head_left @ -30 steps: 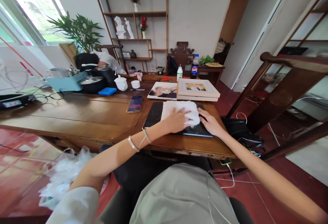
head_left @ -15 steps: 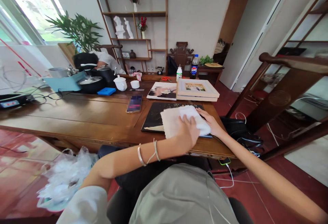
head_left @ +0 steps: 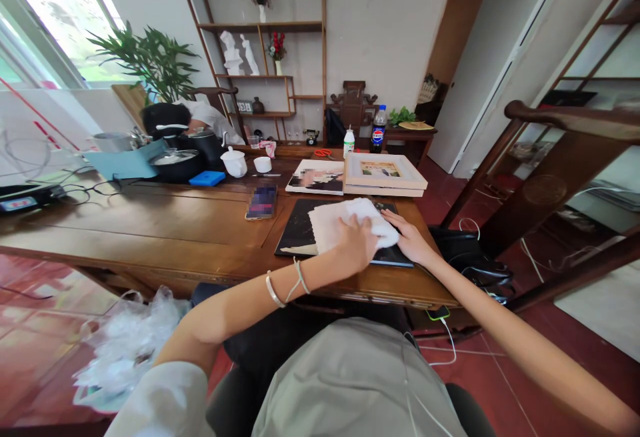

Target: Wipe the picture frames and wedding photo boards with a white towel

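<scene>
A white cloth (head_left: pixel 327 222) lies over the middle of a flat dark picture panel (head_left: pixel 296 229), which rests on the wooden table near its front edge. On top of the cloth, my left hand (head_left: pixel 359 240) presses down with its fingers spread. My right hand (head_left: pixel 411 242) lies at the panel's right edge, its fingers stretched out and touching or nearly touching the cloth. The cloth and hands hide much of the panel. Part of a pale shape shows at its lower left.
Behind the panel lie a photo print (head_left: pixel 316 177) and a white picture frame (head_left: pixel 417 180). A phone (head_left: pixel 261 202) is to the left. Farther back stand a cola bottle (head_left: pixel 379 130), a white bottle (head_left: pixel 349 143) and a teapot (head_left: pixel 234 162). A wooden chair (head_left: pixel 545 190) stands right.
My left hand has slid the cloth a little left and away from me over the panel. More of the panel's lower right edge shows. My right hand stays at the right edge.
</scene>
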`<control>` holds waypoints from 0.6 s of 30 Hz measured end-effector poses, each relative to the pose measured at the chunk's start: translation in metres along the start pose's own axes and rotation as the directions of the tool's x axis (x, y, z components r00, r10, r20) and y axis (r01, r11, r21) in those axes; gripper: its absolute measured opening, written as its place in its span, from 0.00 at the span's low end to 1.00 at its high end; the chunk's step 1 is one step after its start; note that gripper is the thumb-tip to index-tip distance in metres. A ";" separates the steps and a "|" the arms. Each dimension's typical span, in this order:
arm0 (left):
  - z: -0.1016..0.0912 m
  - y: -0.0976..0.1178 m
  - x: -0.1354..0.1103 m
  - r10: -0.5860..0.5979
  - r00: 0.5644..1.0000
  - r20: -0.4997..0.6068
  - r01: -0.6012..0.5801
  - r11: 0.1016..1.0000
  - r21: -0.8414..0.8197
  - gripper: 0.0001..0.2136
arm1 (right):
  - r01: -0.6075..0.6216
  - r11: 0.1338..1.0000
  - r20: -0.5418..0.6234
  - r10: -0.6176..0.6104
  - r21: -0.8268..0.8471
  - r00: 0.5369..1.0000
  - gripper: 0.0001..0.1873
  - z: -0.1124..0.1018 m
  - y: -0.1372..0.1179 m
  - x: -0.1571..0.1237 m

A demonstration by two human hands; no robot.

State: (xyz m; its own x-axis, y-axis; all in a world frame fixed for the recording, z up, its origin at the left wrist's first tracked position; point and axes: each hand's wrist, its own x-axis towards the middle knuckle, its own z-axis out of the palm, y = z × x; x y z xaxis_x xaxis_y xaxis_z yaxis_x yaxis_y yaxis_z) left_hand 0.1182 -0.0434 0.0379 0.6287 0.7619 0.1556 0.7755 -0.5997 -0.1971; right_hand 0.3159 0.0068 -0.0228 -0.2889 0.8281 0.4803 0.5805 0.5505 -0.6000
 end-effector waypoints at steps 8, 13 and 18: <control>0.008 -0.021 0.010 0.017 0.999 -0.044 -0.017 1.000 0.016 0.16 | -0.010 0.999 -0.017 0.009 -0.034 1.000 0.22 0.000 -0.004 -0.001; -0.005 0.008 -0.029 0.112 0.993 0.024 -0.112 0.993 0.030 0.15 | -0.006 1.000 0.002 0.006 -0.028 1.000 0.21 -0.002 -0.005 0.000; -0.032 -0.005 -0.058 0.278 0.960 0.020 -0.279 0.960 0.018 0.13 | -0.021 0.999 0.002 0.021 -0.043 1.000 0.21 0.000 -0.004 0.000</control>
State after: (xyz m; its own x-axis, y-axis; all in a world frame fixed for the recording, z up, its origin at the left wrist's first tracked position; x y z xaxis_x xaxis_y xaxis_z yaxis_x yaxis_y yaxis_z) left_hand 0.0796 -0.0928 0.0602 0.8184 0.5696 0.0752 0.5685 -0.7837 -0.2505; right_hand 0.3137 0.0050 -0.0208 -0.2783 0.8397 0.4664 0.6187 0.5281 -0.5816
